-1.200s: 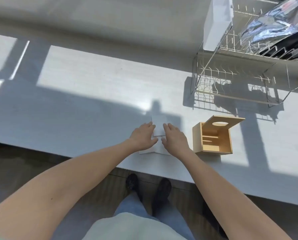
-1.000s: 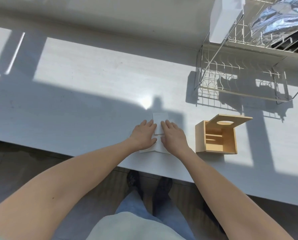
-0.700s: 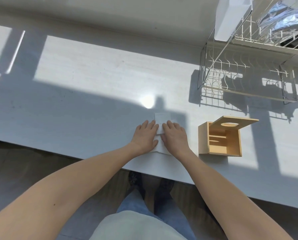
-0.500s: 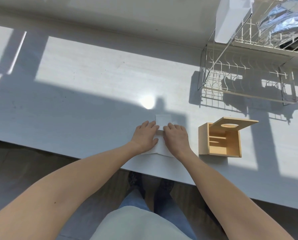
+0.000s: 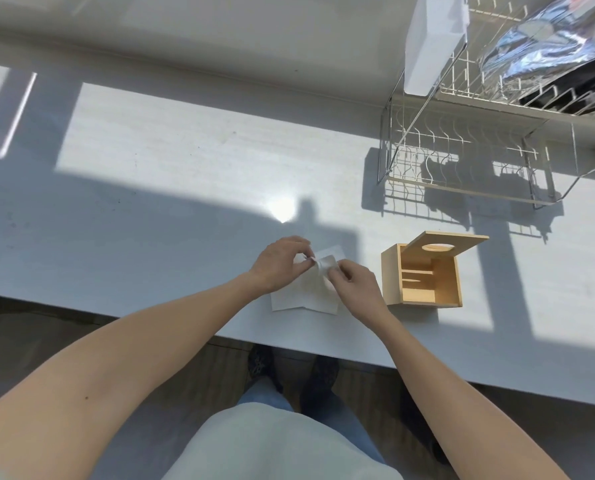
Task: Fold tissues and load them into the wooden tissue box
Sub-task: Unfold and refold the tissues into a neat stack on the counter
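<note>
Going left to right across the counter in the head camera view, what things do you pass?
Left hand → tissue that both hands pinch → right hand → wooden tissue box with its lid open → wire dish rack, farther back on the counter.
</note>
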